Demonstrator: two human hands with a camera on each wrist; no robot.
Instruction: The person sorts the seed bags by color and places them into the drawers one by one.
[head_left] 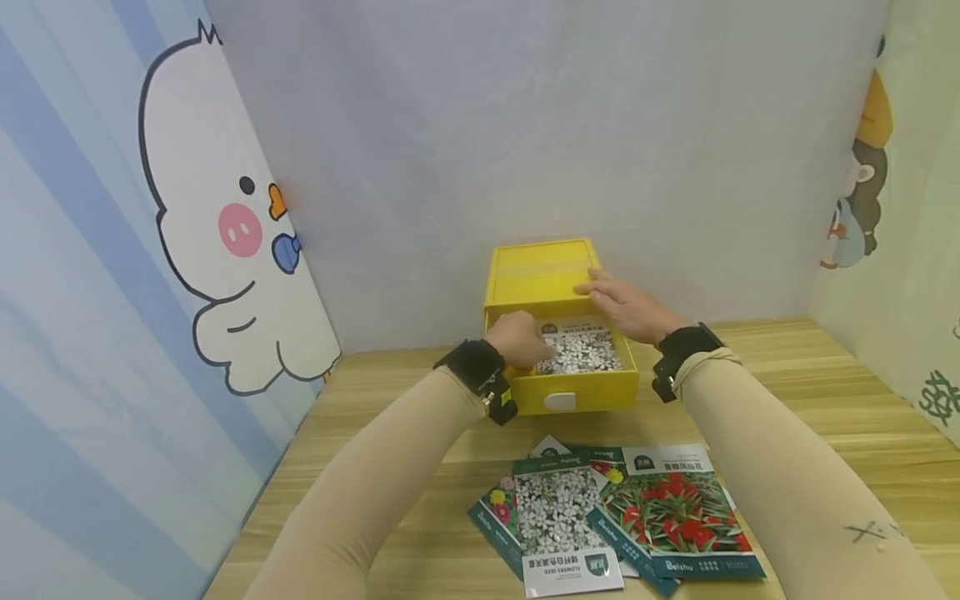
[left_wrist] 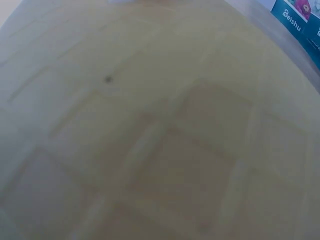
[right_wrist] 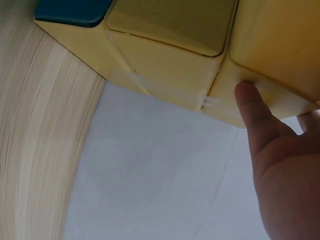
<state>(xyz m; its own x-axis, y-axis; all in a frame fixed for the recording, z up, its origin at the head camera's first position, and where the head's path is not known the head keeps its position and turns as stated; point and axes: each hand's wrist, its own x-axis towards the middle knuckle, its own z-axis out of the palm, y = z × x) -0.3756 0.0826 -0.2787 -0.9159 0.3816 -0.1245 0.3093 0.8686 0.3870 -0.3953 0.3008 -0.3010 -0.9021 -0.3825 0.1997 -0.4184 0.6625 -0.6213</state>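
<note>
A yellow box (head_left: 542, 283) stands at the far side of the table (head_left: 825, 392), its drawer (head_left: 577, 392) pulled out toward the near side. A seed packet (head_left: 581, 350) with white flowers lies inside the drawer. The left hand (head_left: 519, 340) reaches into the drawer with curled fingers touching that packet; whether it grips it I cannot tell. The right hand (head_left: 626, 306) rests with straight fingers on the box top. More seed packets (head_left: 615, 517) lie on the near table.
</note>
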